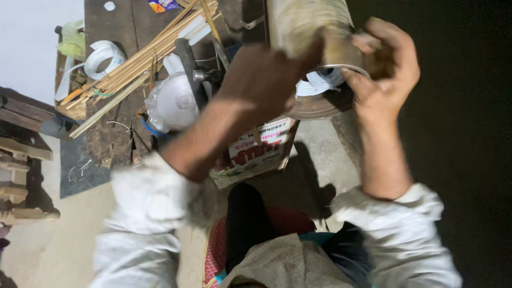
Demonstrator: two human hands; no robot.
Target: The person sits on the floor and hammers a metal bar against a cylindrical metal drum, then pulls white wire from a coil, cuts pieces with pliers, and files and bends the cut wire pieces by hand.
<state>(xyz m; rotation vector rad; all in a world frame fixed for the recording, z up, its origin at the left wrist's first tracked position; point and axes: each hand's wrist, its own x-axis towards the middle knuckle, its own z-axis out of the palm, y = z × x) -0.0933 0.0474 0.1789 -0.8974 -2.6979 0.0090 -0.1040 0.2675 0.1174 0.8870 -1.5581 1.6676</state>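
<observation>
Metal cylinder gripped between both hands' fingers

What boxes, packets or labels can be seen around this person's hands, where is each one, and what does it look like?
Cardboard box: below the left hand, by the dark bench edge; rectangular, white face with red and green print.
Small packet: top edge, on the bench above the bundle of sticks; orange, blue and yellow, partly cut off.
No screens or signs show.
</observation>
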